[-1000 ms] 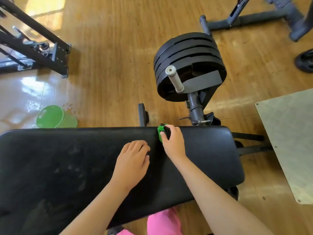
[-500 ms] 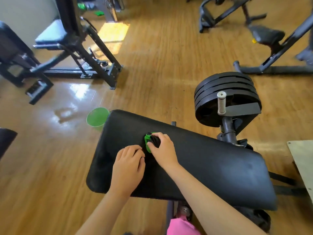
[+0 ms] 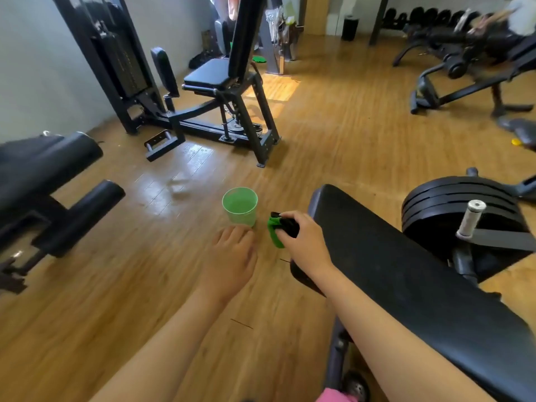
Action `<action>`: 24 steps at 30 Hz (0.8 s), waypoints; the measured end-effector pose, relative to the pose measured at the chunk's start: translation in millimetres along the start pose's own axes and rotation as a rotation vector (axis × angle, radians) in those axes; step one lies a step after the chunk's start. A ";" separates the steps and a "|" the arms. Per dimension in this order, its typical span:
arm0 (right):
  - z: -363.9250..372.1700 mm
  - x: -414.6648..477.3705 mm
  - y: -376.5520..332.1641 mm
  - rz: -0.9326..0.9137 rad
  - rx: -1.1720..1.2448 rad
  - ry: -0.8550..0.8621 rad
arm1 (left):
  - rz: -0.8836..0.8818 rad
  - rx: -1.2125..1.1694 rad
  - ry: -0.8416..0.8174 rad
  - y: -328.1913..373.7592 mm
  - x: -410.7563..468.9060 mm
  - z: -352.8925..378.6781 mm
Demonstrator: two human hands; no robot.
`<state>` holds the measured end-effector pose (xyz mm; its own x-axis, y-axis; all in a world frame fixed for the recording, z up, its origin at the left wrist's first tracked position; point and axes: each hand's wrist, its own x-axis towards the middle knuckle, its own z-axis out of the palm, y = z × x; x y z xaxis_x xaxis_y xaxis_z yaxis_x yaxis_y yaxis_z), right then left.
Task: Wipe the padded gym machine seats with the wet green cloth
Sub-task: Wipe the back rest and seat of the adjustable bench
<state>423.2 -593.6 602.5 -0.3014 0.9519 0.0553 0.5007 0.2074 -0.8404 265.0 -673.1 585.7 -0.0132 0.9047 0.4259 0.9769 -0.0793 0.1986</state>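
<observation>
R hand [image 3: 303, 242] is curled round green cloth [image 3: 275, 233] (bunched, dark patch on top). Cloth is held just beside end of padded seat [image 3: 406, 274], at its 9 o'clock, over wood floor [image 3: 319, 126]. L hand [image 3: 232, 261] is held flat, fingers relaxed, nothing gripped. Green cup [image 3: 240, 208] is noted at 12 o'clock of L hand, near. Wt plates [image 3: 452, 198] are at seat's 2 o'clock.
</observation>
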 end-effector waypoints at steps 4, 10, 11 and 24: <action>44.3 3.4 -36.0 -0.107 -0.058 -0.092 | -0.057 0.056 -0.010 -46.5 -22.6 -26.3; 98.7 13.1 -70.5 -0.222 -0.123 -0.231 | -0.208 0.117 -0.051 -96.0 -55.8 -60.5; 106.4 14.8 -76.2 -0.235 -0.133 -0.255 | -0.226 0.122 -0.060 -102.4 -60.4 -64.7; 175.5 47.1 -127.8 -0.361 -0.179 -0.397 | -0.387 0.163 -0.016 -175.8 -80.3 -89.3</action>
<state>202.6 -614.9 617.8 -0.7438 0.6628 0.0863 0.4287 0.5723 -0.6991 75.3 -769.1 595.4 -0.3842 0.8612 0.3329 0.9213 0.3341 0.1989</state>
